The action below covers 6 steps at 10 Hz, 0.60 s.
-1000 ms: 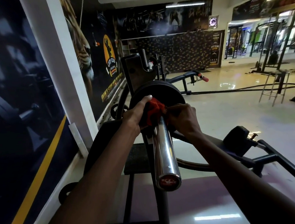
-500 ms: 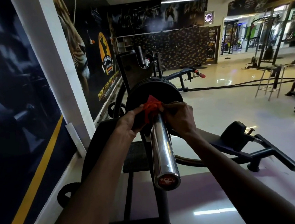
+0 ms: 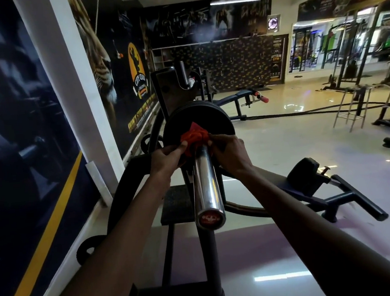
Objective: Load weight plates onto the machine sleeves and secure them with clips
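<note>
A chrome sleeve [image 3: 206, 184] points toward me, its red end cap [image 3: 210, 219] nearest. Black weight plates [image 3: 212, 116] sit stacked at its far end. A red clip [image 3: 194, 135] sits on the sleeve right against the front plate. My left hand [image 3: 166, 156] grips the clip from the left and my right hand [image 3: 228, 150] grips it from the right. The fingers hide the clip's lower part.
The machine's black frame and foot [image 3: 176, 295] stand below the sleeve. A padded lever arm [image 3: 310, 180] lies on the floor to the right. The wall with posters [image 3: 23, 139] runs close on the left. A bench [image 3: 239, 96] and racks [image 3: 356, 63] stand farther back.
Both hands stayed on the red clip, pressing it closer to the front plate. My left thumb has dropped from on top of the clip to its side. The view shifted slightly.
</note>
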### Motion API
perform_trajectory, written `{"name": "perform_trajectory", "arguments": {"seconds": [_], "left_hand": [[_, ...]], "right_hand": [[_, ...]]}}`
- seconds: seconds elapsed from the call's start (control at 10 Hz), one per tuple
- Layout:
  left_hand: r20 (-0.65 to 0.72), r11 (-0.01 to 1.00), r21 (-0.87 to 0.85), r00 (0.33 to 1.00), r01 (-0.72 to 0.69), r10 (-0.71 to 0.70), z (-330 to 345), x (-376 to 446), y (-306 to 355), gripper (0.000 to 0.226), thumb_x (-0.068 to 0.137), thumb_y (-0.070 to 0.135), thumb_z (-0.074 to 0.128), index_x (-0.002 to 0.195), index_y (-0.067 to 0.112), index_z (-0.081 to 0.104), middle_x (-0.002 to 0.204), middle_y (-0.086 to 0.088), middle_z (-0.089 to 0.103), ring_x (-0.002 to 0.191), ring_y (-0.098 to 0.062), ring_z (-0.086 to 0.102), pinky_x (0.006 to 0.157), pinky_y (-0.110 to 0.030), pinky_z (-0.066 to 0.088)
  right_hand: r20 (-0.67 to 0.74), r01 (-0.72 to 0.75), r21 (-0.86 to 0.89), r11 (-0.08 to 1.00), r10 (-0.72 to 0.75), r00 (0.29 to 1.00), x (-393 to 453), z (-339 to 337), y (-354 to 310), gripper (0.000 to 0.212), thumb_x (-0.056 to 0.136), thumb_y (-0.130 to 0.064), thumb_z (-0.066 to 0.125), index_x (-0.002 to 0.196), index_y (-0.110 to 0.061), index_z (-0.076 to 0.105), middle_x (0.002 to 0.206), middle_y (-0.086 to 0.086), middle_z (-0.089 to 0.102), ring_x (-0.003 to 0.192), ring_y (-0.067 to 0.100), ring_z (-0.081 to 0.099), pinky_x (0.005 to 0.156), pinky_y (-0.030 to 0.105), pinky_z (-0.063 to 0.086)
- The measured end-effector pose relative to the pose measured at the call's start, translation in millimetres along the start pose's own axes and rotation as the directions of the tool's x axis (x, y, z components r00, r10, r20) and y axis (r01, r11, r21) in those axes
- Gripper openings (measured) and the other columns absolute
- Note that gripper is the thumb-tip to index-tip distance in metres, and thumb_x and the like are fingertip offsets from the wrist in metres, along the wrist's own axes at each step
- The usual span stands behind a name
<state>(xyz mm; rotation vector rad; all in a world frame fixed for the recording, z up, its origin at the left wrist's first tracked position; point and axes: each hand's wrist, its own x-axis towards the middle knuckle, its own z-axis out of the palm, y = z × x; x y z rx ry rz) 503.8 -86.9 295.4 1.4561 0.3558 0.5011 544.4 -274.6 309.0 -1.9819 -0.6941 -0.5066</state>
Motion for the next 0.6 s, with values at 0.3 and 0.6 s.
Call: {"name": "perform_trajectory", "arguments": {"seconds": [0.3, 0.6], "left_hand": [[0.034, 0.81, 0.501, 0.942, -0.305, 0.333, -38, -82, -28, 0.027, 0.1, 0.025, 0.07, 0.116, 0.004, 0.074, 0.103, -0.001, 0.074, 0.103, -0.02, 0.071, 0.089, -0.031, 0.054], [0.013, 0.698, 0.643, 0.916, -0.315, 0.401, -60, -167, -56, 0.023, 0.099, 0.022, 0.072, 0.116, 0.006, 0.071, 0.106, -0.003, 0.073, 0.096, -0.015, 0.07, 0.084, -0.023, 0.058]], "right_hand": [[0.15, -0.068, 0.026, 0.997, 0.064, 0.987, -96, -8, -7, 0.025, 0.094, -0.016, 0.064, 0.119, -0.014, 0.068, 0.11, 0.008, 0.072, 0.098, 0.022, 0.069, 0.087, 0.042, 0.057], [0.314, 0.02, 0.016, 1.0, -0.024, 0.949, -169, -14, 11, 0.037, 0.101, -0.029, 0.06, 0.134, -0.015, 0.055, 0.125, 0.005, 0.054, 0.096, 0.017, 0.06, 0.068, 0.018, 0.045]]}}
